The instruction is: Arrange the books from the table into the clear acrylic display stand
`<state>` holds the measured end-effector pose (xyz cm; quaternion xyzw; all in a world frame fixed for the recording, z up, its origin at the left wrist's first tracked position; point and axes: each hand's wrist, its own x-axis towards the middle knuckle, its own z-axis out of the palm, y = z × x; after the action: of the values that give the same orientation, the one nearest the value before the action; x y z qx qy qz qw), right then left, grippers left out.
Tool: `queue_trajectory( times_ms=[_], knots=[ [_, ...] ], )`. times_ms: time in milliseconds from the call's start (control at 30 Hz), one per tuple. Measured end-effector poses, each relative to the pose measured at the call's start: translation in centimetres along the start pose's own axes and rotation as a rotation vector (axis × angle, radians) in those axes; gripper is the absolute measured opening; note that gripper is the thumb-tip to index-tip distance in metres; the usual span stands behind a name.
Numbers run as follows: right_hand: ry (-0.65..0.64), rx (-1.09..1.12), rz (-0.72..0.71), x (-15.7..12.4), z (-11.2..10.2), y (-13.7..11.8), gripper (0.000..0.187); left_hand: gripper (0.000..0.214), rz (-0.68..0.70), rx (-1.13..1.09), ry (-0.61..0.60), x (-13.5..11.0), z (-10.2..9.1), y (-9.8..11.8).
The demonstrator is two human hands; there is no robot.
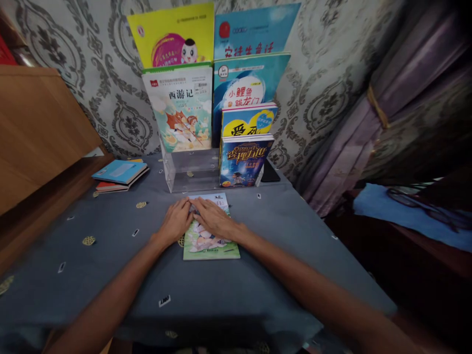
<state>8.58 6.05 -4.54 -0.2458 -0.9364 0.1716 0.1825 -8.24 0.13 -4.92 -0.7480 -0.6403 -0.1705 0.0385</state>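
Observation:
A thin picture-cover book (210, 248), green at its lower edge, lies flat on the blue-grey tablecloth before me. My left hand (177, 219) rests at its left edge, fingers stretched toward the far end. Flat across the upper part of the cover lies my right hand (214, 219), its fingertips meeting those of the left. Neither hand grips anything. Part of the cover picture and title is hidden under them. Just beyond the book stands a clear acrylic rack (191, 164) holding several upright books, among them a white-covered one (180, 110) and a dark blue one (243, 162).
A small stack of books (120, 172) lies at the table's left back. Behind the rack's right side is a flat black object (271, 172). A wooden panel (44, 128) borders the left. Glasses (424, 206) lie on blue cloth at right, near a tied curtain (342, 123).

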Motion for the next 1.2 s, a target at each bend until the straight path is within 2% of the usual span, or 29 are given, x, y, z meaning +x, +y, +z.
queue_trajectory(
  times_ms=[267,433,567,667,900,1000,1100,1200],
  knots=[
    [0.093,-0.056,0.146,-3.4,-2.0,5.4,0.044,0.041,-0.048,-0.059,-0.003,-0.1,0.3,-0.1],
    [0.099,-0.001,0.142,-4.2,-2.7,7.0,0.043,0.04,0.033,-0.032,-0.035,0.6,-0.4,0.3],
    [0.108,0.012,0.153,-4.1,-2.6,7.0,0.045,0.043,0.163,-0.082,-0.149,1.9,-0.5,2.2],
    [0.108,0.004,0.147,-4.0,-2.5,6.9,0.045,0.045,0.287,-0.146,-0.225,1.7,-0.3,4.3],
    [0.101,0.022,0.158,-4.2,-2.7,6.9,0.045,0.044,0.61,-0.291,-0.383,-3.4,-1.8,7.9],
    [0.09,-0.016,0.162,-4.1,-2.8,6.5,0.045,0.046,0.633,-0.314,-0.438,-4.8,-2.7,8.5],
    [0.061,-0.094,0.203,-4.2,-2.6,5.3,0.044,0.043,0.605,-0.421,-0.433,-5.0,-3.2,8.2],
    [0.054,-0.174,0.239,-5.3,-2.2,3.2,0.045,0.038,0.435,-0.564,-0.293,-4.6,-3.0,6.7]
  ],
)
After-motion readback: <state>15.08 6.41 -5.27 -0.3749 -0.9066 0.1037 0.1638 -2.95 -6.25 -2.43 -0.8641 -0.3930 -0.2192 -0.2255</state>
